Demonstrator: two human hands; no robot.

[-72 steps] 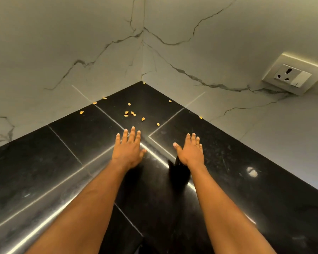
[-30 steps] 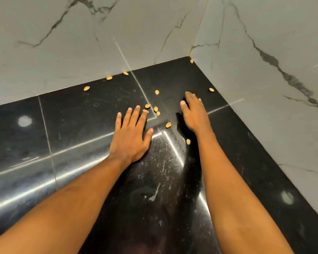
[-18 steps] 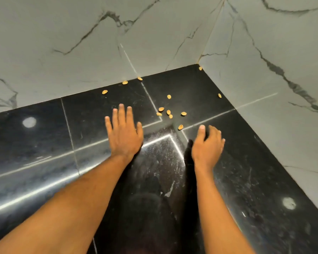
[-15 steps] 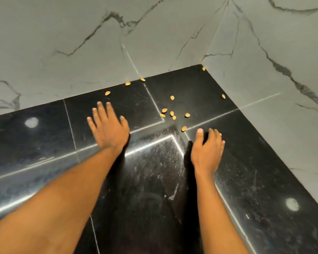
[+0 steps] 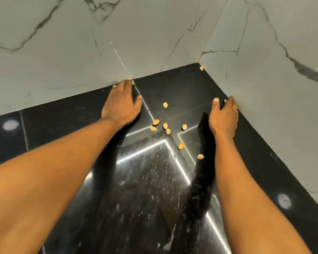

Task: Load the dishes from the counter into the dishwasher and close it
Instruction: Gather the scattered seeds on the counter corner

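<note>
**Hands at the counter corner**

Your black counter (image 5: 62, 125) meets marble walls (image 5: 154, 43). No dishes or dishwasher in view. Left hand (image 5: 120, 105) and right hand (image 5: 223, 118) lie open, fingertips hidden at the wall; grip unclear. Shells (image 5: 165, 125) lie between.

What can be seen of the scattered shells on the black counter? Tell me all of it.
The shells are small, pale tan and oval, some cupped like empty nut halves. A loose cluster lies between the left hand and right hand, with two more nearer the person. One sits in the far corner of the counter, and one shows by each hand's fingertips at the marble wall. What kind they are cannot be told.
</note>
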